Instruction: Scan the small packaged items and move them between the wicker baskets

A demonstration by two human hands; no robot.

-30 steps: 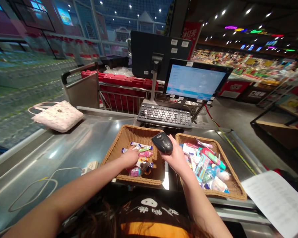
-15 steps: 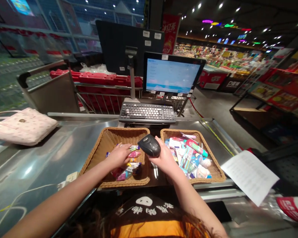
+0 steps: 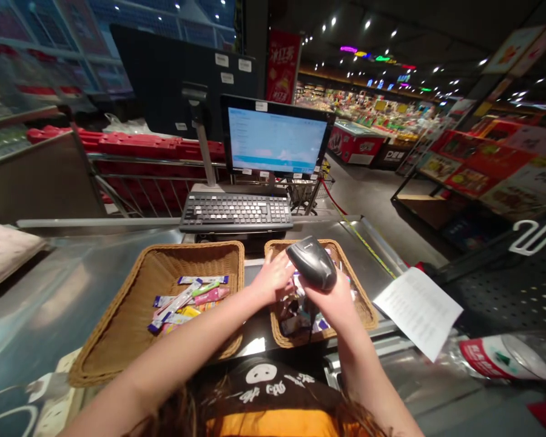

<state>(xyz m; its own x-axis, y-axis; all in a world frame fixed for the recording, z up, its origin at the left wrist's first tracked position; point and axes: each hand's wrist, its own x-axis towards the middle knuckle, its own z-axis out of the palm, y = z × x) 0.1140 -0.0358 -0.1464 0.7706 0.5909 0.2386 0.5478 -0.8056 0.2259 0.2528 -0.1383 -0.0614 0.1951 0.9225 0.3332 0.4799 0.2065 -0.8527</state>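
Note:
My right hand (image 3: 331, 298) is closed around a black handheld barcode scanner (image 3: 313, 262), lifted over the right wicker basket (image 3: 369, 311). My left hand (image 3: 275, 279) reaches across to that basket's left side. Its fingers stretch forward, with the tips partly hidden behind the scanner; I see nothing held in them. Small packaged items (image 3: 295, 320) lie in the right basket, mostly covered by my hands. The left wicker basket (image 3: 113, 321) contains several slim colourful packets (image 3: 182, 302), some of them under my left forearm.
Behind the baskets stand a black keyboard (image 3: 236, 209) and a lit monitor (image 3: 277, 141). A printed paper sheet (image 3: 418, 309) and a bottle with a red label (image 3: 486, 357) lie at right. A pale bag (image 3: 4, 255) and a power strip (image 3: 57, 413) are at left.
My left hand has left the left basket and moved right to the other basket. My right hand has carried the scanner over the right basket. The view has turned rightward.

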